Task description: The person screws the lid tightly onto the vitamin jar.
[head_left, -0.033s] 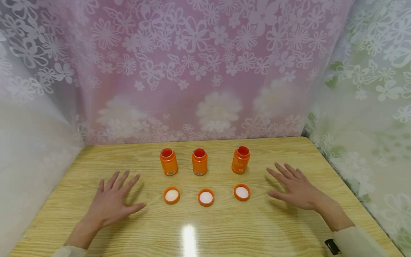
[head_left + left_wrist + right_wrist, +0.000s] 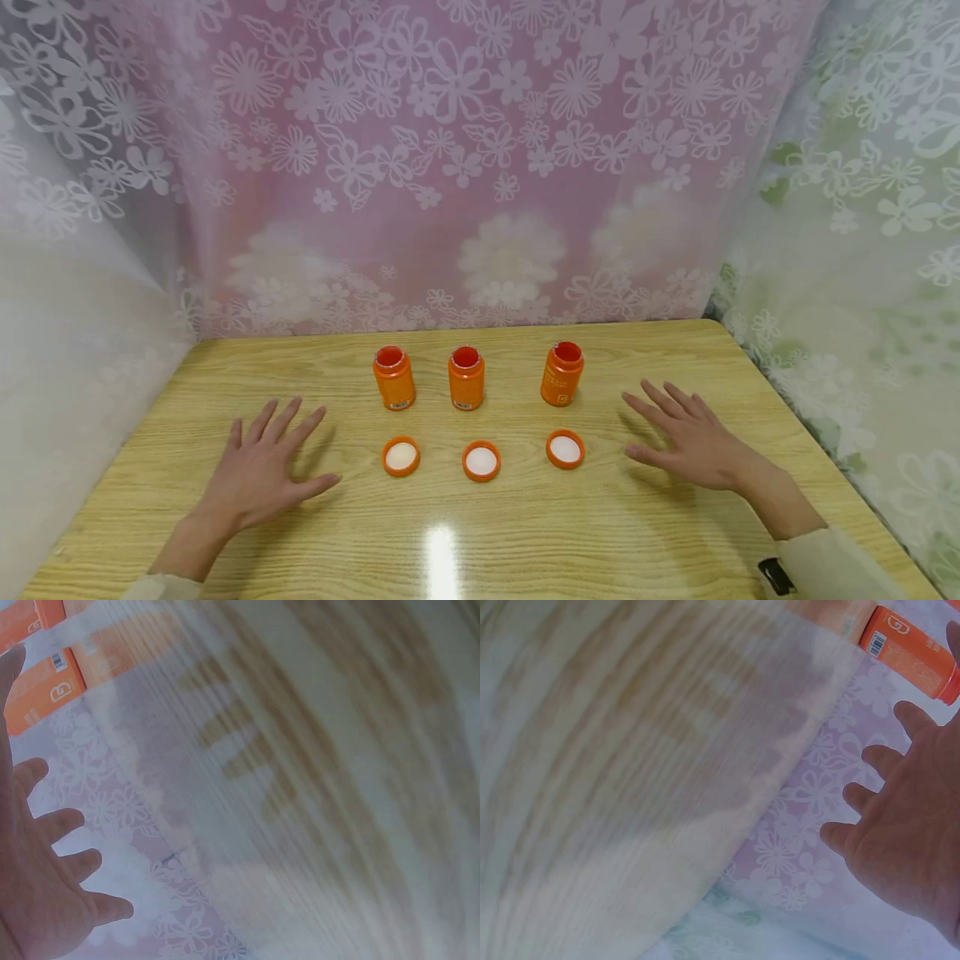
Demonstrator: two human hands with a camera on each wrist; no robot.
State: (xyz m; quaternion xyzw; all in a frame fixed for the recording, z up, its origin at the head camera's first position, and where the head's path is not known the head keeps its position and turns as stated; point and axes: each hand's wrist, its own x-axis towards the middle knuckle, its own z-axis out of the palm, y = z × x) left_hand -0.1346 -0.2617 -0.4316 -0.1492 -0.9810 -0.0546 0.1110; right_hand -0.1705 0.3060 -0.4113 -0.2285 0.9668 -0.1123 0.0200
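Three orange jars stand upright, uncapped, in a row: a left jar (image 2: 395,387), a middle jar (image 2: 467,387) and a right jar (image 2: 561,383). In front of them lie three orange lids with pale insides facing up: the left lid (image 2: 401,457), middle lid (image 2: 482,461) and right lid (image 2: 565,449). My left hand (image 2: 258,479), fingers spread and holding nothing, is left of the left lid. On the other side, my right hand (image 2: 693,446) is spread too, to the right of the right lid. Each wrist view shows an orange jar (image 2: 45,690) beyond the fingers.
Everything stands on a wood-grain table (image 2: 525,533) with a bright light reflection near its front. A pink flowered curtain (image 2: 450,167) hangs behind the far edge, and pale flowered curtains (image 2: 862,250) close in both sides. A black band (image 2: 776,576) shows at the right sleeve.
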